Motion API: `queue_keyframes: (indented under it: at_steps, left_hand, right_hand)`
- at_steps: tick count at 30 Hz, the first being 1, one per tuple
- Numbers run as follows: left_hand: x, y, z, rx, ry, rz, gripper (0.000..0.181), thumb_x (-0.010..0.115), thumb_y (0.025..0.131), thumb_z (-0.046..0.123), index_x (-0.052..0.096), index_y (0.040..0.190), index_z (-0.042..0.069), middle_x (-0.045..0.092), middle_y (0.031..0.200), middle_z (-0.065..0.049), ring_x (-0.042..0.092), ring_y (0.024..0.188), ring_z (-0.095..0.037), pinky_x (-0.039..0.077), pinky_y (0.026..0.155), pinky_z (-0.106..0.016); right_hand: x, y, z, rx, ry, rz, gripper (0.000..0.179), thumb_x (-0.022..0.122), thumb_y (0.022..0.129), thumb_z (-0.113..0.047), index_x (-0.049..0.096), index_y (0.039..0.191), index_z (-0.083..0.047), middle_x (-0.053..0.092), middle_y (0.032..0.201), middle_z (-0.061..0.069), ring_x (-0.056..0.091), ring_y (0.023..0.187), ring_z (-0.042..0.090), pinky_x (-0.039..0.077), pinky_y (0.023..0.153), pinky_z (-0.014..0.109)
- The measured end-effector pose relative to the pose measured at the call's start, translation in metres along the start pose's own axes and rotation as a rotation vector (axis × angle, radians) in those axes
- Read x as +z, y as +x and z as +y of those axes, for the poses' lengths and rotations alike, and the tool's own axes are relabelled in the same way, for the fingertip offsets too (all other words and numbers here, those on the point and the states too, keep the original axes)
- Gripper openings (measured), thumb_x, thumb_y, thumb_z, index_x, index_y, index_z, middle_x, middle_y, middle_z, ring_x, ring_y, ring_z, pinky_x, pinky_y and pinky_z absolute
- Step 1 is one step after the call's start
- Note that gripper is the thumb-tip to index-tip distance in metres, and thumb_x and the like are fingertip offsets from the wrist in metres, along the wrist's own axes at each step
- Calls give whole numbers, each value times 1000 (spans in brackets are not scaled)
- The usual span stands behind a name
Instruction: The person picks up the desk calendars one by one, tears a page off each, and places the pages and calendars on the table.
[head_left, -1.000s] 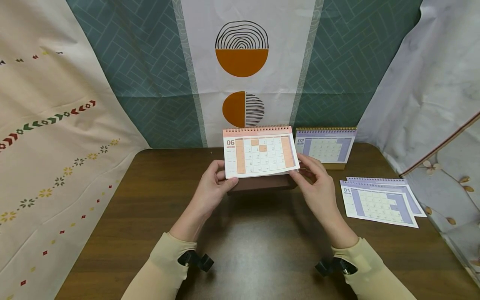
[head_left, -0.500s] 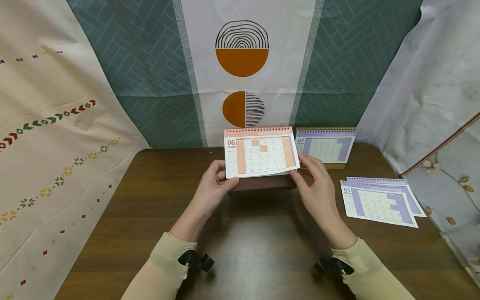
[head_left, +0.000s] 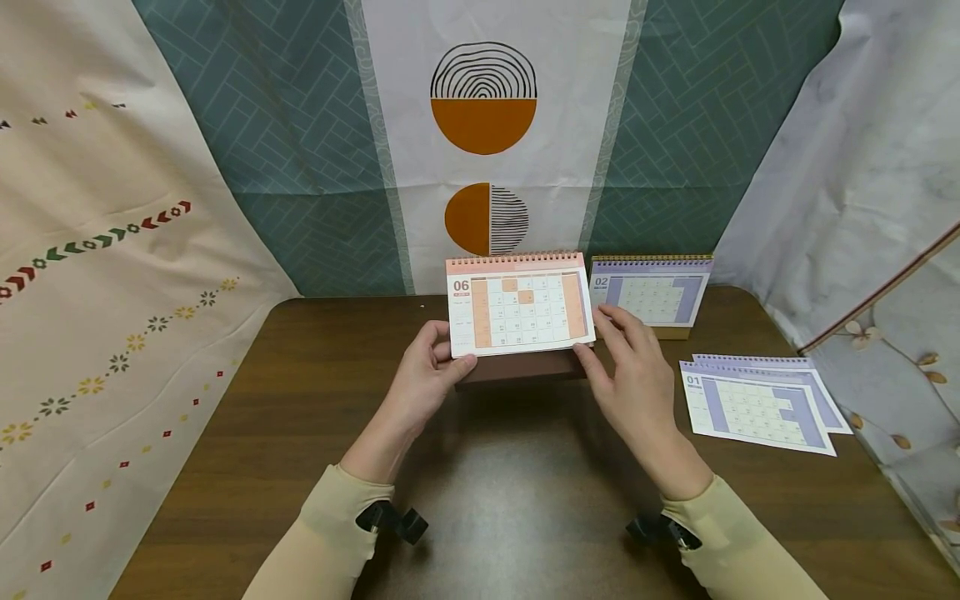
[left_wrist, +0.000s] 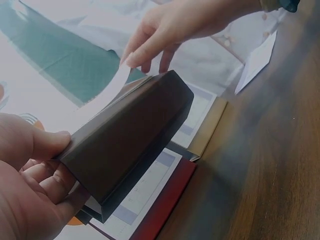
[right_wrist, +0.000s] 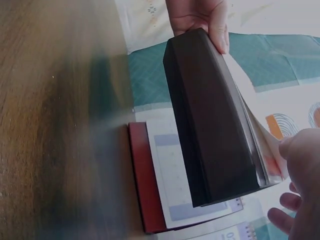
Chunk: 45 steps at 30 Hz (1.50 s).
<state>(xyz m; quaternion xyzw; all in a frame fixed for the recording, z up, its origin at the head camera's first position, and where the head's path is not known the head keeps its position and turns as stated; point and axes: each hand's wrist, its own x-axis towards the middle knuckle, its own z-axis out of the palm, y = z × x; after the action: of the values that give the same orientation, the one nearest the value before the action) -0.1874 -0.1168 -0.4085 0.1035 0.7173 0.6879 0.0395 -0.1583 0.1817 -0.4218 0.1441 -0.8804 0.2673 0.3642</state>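
Observation:
A desk calendar (head_left: 521, 312) with a pink header and the number 06 is tilted above the table. My left hand (head_left: 427, 371) grips its lower left corner, thumb on the front and fingers behind. At the lower right corner is my right hand (head_left: 633, 392). In the right wrist view its thumb (right_wrist: 292, 147) is on the edge of a bent calendar page (right_wrist: 247, 92). In the left wrist view the thumb and a finger pinch that page's corner. The calendar's dark brown base (left_wrist: 127, 137) faces both wrist cameras. Part of the right index finger is hidden.
Behind stands a purple calendar (head_left: 652, 292) marked 02 on a tan base. Another calendar with a red base (right_wrist: 145, 175) shows in the wrist views. Two loose purple calendar sheets (head_left: 757, 408) lie on the wooden table (head_left: 315, 450) at right. Patterned cloths hang around.
The lower right page corner has dropped slightly back toward the calendar. My right thumb has shifted slightly left and the right fingers have spread. My left hand has stayed in place.

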Motion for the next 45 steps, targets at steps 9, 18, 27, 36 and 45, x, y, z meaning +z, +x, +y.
queue_keyframes:
  at_steps: [9,18,27,36,45]
  left_hand:
    - [2,0,0,1,-5,-13,43,72,102,-10,52,138,0,76,130,-22,75,102,-23,57,83,-26]
    - [3,-1,0,-5,-1,-20,45,73,101,-10,52,140,0,76,132,-21,75,104,-25,58,86,-26]
    - [4,-1,0,4,11,-20,45,73,101,-9,52,140,0,76,132,-21,76,104,-26,58,86,-26]
    - [4,-1,0,-3,5,-21,44,73,102,-9,52,139,1,77,129,-21,76,102,-24,58,85,-26]
    - [4,-2,0,-2,3,-28,44,73,102,-9,53,140,1,77,129,-20,76,102,-23,57,85,-26]
  right_hand:
    - [-1,1,-1,39,70,85,56,90,94,-15,69,144,-1,64,147,17,61,132,39,53,94,58]
    - [0,0,0,99,152,69,53,86,98,-17,68,146,-3,63,150,15,64,127,35,53,93,49]
    - [0,-1,-1,145,169,47,54,85,99,-20,67,148,-6,62,151,17,59,138,36,51,97,55]
    - [1,-1,-2,172,187,22,52,84,100,-18,66,148,-7,62,152,14,66,125,34,56,91,51]
    - [1,-1,-2,181,197,12,52,84,99,-16,66,148,-8,62,151,12,68,119,31,57,90,50]
